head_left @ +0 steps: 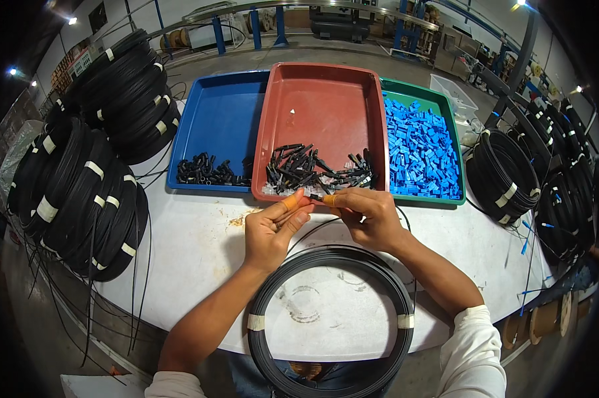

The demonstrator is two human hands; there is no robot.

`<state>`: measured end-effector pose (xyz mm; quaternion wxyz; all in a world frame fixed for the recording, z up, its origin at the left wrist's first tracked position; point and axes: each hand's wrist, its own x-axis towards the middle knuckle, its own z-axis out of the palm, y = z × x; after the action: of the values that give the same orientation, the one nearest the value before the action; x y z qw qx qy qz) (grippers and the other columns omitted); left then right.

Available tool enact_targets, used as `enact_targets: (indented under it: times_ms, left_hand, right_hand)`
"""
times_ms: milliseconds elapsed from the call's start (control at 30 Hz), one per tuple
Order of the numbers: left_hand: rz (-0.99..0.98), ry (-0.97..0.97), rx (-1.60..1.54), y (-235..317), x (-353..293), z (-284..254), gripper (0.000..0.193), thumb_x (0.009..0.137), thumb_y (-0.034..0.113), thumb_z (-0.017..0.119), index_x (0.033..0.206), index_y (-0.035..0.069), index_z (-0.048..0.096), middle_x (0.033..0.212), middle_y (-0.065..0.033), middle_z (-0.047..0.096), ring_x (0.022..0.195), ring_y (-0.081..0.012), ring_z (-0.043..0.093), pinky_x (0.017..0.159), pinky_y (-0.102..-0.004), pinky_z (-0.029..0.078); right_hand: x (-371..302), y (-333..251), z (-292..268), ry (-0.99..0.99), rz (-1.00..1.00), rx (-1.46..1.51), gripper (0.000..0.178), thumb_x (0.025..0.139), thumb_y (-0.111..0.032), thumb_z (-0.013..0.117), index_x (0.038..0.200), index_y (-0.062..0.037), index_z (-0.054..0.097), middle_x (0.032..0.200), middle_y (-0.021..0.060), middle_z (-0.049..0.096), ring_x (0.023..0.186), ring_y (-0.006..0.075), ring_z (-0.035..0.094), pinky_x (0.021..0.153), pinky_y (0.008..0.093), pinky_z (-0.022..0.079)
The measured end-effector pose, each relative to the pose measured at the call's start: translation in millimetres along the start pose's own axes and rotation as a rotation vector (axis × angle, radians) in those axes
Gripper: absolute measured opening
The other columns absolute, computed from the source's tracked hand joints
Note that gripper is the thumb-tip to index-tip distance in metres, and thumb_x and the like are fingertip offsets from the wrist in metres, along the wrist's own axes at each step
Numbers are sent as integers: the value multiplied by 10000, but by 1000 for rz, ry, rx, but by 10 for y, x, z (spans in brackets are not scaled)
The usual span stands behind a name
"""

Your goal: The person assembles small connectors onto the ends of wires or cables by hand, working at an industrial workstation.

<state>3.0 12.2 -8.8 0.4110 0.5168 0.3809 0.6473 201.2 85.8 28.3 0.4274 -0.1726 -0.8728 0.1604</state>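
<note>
Head: right fingers (342, 199) pinch black piece (317, 197) crosswise, tip leftward; left fingers (291, 201): grip unclear.

Left hand (271, 229), right hand (372, 213), perhaps fingertip-to-fingertip

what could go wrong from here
The small dark piece at the fingertips of the right hand could drop and get lost among the black parts in the red tray. The cable coil overhangs the near edge of the table, so it might slip off if bumped.
</note>
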Motion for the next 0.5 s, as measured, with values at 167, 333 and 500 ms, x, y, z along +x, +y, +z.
enact_targets:
  times_ms: [167,333,500]
  left_hand:
    - [-69,19,-204,-48,7,25,360,975,38,610,1307,-92,560,1177,-232,666,1080,-286,686,946,-393,586]
    - [-62,26,-228,-82,-10,2,331,978,14,590,1293,-84,574,1169,-235,668,1079,-300,687,951,-415,589]
    - [-16,35,-206,-72,-24,32,280,972,41,614,1231,-66,633,1091,-224,703,1012,-263,710,911,-367,603]
  right_hand:
    - [-39,-20,13,17,17,-5,243,782,111,698,991,-10,720,880,139,727,654,201,684,553,283,519]
    - [-39,-66,34,37,13,35,302,747,150,635,1002,1,700,840,135,703,678,243,691,575,319,529]
    - [-46,-65,76,65,-5,60,297,753,149,640,1003,2,705,844,137,705,682,244,694,572,319,525]
